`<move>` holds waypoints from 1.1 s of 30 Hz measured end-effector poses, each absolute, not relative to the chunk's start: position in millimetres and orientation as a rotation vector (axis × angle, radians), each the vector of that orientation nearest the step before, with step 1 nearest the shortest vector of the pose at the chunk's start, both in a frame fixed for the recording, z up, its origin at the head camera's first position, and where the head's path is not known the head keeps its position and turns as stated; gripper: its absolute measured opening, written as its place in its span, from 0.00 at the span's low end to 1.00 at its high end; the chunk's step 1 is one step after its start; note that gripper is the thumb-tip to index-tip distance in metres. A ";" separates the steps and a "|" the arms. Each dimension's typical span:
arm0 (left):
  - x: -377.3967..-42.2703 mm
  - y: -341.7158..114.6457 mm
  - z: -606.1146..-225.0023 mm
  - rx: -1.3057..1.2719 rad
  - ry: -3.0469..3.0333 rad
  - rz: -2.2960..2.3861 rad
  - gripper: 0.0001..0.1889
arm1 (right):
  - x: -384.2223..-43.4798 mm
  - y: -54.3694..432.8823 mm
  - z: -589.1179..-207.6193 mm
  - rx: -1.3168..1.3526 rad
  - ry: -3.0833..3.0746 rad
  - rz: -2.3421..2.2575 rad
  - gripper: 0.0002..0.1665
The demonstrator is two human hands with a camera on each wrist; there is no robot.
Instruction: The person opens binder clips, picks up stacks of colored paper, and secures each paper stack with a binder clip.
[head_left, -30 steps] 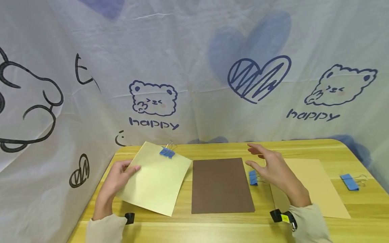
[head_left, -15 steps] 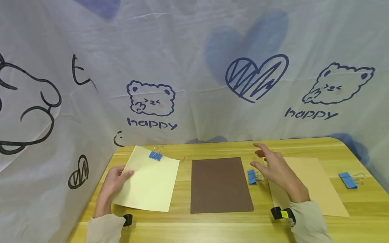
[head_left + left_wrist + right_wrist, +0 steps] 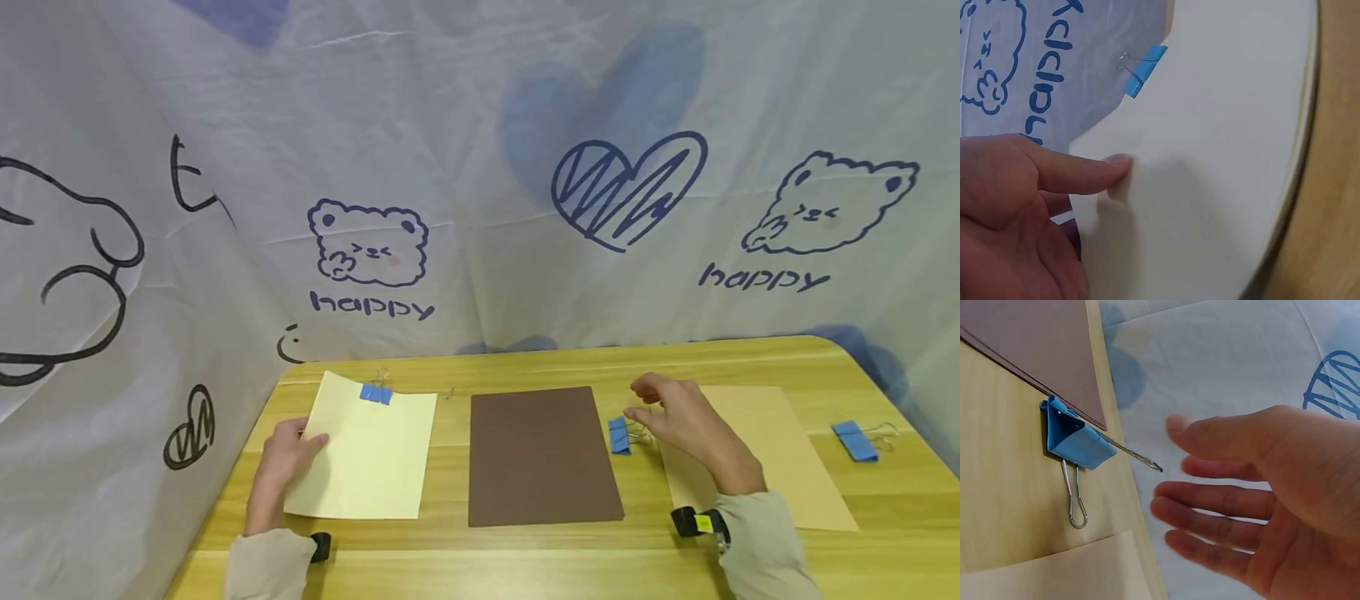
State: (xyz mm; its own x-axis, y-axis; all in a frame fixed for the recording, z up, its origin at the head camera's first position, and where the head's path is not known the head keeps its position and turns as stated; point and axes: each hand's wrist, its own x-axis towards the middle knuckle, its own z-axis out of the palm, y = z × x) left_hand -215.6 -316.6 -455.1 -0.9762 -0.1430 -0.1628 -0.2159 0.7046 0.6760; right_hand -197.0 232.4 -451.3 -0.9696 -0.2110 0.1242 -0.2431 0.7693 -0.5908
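My left hand (image 3: 283, 467) pinches the left edge of a stack of pale yellow paper (image 3: 367, 458), thumb on top and fingers beneath. A blue binder clip (image 3: 376, 393) grips that stack's top edge; in the left wrist view the clip (image 3: 1145, 70) has its wire handles sticking out past the edge. My right hand (image 3: 693, 429) hovers near a second blue binder clip (image 3: 619, 436), its fingers loosely bent and holding nothing. In the right wrist view the fingertips are apart from this clip (image 3: 1079, 440), which lies on the table beside the brown paper (image 3: 1041, 344).
A stack of brown paper (image 3: 543, 458) lies mid-table. Tan paper (image 3: 787, 467) lies at the right, partly under my right forearm. Another blue binder clip (image 3: 857, 442) rests near the right edge of the wooden table (image 3: 525, 567). A printed cloth (image 3: 480, 167) hangs behind.
The yellow paper with its clip has moved left and been lowered flatter to the table by my left hand. My right hand has shifted slightly right and down, its fingers drawing closer together.
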 end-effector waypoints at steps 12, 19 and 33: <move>-210.4 -318.9 -458.0 -0.262 2.870 0.815 0.26 | -198.7 238.6 -459.2 0.399 -2.995 0.970 0.17; -208.6 -314.9 -460.3 -0.302 2.861 0.800 0.33 | -198.0 236.4 -459.7 0.425 -3.026 0.964 0.09; -210.3 -303.7 -459.0 -0.353 2.861 0.617 0.33 | -198.3 234.9 -459.7 0.433 -3.012 0.960 0.14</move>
